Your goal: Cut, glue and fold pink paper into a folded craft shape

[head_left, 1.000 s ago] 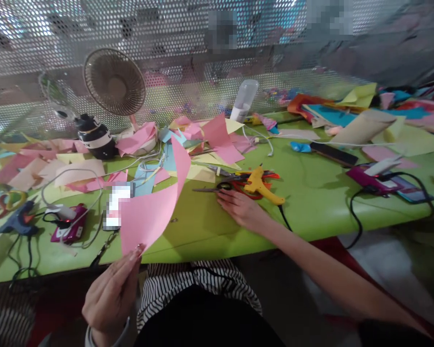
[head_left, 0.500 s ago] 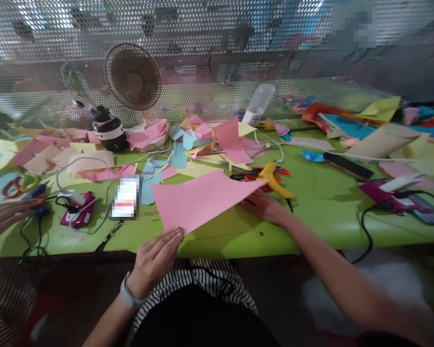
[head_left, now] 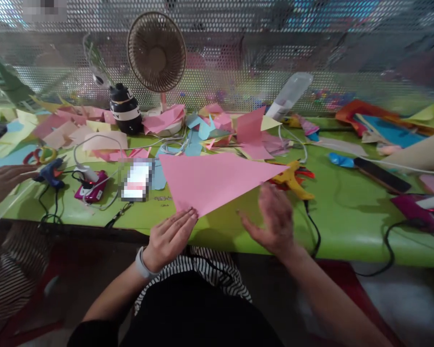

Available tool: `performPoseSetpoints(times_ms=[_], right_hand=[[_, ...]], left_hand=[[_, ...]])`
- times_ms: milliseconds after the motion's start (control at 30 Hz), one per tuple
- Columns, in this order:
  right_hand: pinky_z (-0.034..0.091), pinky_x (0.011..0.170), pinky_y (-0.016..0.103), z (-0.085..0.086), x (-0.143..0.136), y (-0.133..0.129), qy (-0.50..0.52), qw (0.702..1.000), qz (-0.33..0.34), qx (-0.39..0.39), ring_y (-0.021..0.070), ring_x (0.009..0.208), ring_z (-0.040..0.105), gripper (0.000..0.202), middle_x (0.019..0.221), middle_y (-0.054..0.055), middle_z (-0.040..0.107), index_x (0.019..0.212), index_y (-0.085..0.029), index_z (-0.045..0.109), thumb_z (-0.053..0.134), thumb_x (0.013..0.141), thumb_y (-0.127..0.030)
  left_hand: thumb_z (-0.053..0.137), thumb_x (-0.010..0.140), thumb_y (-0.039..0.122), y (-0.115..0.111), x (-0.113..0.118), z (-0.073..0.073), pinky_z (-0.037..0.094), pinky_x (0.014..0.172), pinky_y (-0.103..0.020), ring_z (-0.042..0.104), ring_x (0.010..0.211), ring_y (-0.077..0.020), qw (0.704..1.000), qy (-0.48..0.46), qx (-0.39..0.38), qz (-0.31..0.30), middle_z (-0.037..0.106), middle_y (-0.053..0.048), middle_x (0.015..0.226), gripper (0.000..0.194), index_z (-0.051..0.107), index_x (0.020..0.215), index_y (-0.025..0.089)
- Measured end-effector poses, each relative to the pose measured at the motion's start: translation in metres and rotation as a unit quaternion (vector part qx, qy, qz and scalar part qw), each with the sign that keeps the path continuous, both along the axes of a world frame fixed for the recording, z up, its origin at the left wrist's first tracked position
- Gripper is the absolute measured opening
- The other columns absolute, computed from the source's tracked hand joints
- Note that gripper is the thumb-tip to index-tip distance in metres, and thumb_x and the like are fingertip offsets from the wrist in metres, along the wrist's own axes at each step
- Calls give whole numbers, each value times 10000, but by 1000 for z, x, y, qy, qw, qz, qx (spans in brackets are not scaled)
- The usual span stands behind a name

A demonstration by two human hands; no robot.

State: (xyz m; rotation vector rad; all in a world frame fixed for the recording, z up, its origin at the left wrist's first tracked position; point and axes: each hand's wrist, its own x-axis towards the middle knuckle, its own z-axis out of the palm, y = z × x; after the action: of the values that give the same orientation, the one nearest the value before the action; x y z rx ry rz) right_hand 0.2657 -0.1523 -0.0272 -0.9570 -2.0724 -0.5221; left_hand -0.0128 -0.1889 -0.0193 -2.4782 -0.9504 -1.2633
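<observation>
A large pink paper sheet (head_left: 213, 180) with a long point toward the right lies over the front of the green table (head_left: 350, 221). My left hand (head_left: 173, 236) has its fingers together on the sheet's lower corner and grips it there. Just below the sheet's right part is my right hand (head_left: 275, 217), thumb and fingers apart, holding nothing. Beside the sheet's right tip sits a yellow glue gun (head_left: 296, 183), with orange-handled tools partly hidden behind it.
Paper scraps (head_left: 65, 130), a black bottle (head_left: 126, 111) and a fan (head_left: 156, 53) stand along the back. A phone (head_left: 137, 180) and power strip (head_left: 92, 185) are at left, near another person's hand (head_left: 7, 183) and a blue glue gun (head_left: 50, 173).
My right hand has drawn back from beside the yellow glue gun toward the table's front, its fingers now spread. My left hand still grips the pink sheet. The whole view has shifted.
</observation>
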Motion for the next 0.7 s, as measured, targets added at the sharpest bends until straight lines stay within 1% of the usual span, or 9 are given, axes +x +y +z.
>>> performPoseSetpoints(times_ms=[100, 167, 233, 333, 400, 433, 500, 600, 700], right_hand=[[425, 1131, 514, -7, -30, 6, -24, 995, 78, -60, 278, 1403, 430, 805, 1458, 130, 525, 1577, -227, 169, 594, 900, -130], [418, 1134, 522, -17, -37, 14, -42, 984, 134, -108, 244, 1340, 512, 648, 1371, 103, 612, 1532, -235, 319, 491, 928, -74], [446, 1115, 508, -26, -34, 19, -34, 970, 180, -157, 219, 1279, 570, 537, 1309, 92, 659, 1432, -232, 494, 436, 931, -47], [473, 1090, 504, -37, -21, 22, 29, 948, 214, -232, 208, 1275, 575, 457, 1304, 90, 663, 1290, -234, 635, 423, 926, -54], [462, 1093, 528, -40, -13, 21, 67, 936, 229, -258, 204, 1268, 583, 434, 1286, 73, 675, 1222, -255, 675, 433, 920, -58], [459, 1092, 536, -40, -10, 21, 81, 932, 235, -262, 203, 1256, 592, 422, 1262, 67, 688, 1187, -260, 691, 442, 914, -56], [470, 1079, 533, -40, -7, 20, 95, 928, 245, -265, 198, 1217, 621, 401, 1198, 64, 718, 1131, -255, 708, 459, 901, -40], [510, 1043, 498, -37, -7, 18, 92, 926, 252, -268, 186, 1167, 649, 403, 1153, 65, 736, 1128, -246, 702, 474, 885, -19], [507, 1049, 504, -37, -3, 18, 63, 938, 224, -256, 200, 1188, 636, 461, 1216, 75, 711, 1215, -242, 669, 481, 861, -15]], left_hand=[[566, 875, -8, -4, 8, -10, 573, 999, -361, 615, 1227, -198, 999, 5, -42, -8, 700, -114, 1228, 490, 513, 1352, 90], [548, 890, 4, -9, 10, -18, 562, 1006, -339, 614, 1227, -182, 997, 16, -78, -24, 697, -97, 1238, 449, 532, 1327, 101], [552, 897, 31, -14, 9, -23, 569, 980, -322, 634, 1191, -172, 994, 28, -102, -25, 700, -83, 1233, 429, 541, 1317, 119], [626, 893, 151, -12, 0, -24, 593, 909, -379, 654, 1139, -215, 991, 50, -116, 41, 674, -93, 1278, 431, 558, 1319, 174], [666, 874, 219, -3, -9, -22, 569, 937, -471, 600, 1224, -284, 986, 69, -124, 88, 600, -127, 1378, 445, 579, 1310, 197], [662, 871, 212, 3, -13, -20, 538, 981, -516, 541, 1296, -313, 984, 79, -130, 89, 545, -144, 1435, 443, 586, 1307, 193], [599, 884, 128, 14, -19, -20, 471, 1070, -547, 470, 1370, -304, 983, 96, -150, 51, 499, -142, 1477, 432, 586, 1312, 186], [498, 934, 79, 26, -24, -26, 500, 1074, -467, 580, 1271, -220, 976, 102, -189, -34, 633, -89, 1344, 403, 594, 1307, 199], [481, 963, 115, 26, -28, -33, 520, 1062, -446, 621, 1220, -205, 968, 78, -225, -75, 677, -82, 1277, 357, 619, 1283, 196]])
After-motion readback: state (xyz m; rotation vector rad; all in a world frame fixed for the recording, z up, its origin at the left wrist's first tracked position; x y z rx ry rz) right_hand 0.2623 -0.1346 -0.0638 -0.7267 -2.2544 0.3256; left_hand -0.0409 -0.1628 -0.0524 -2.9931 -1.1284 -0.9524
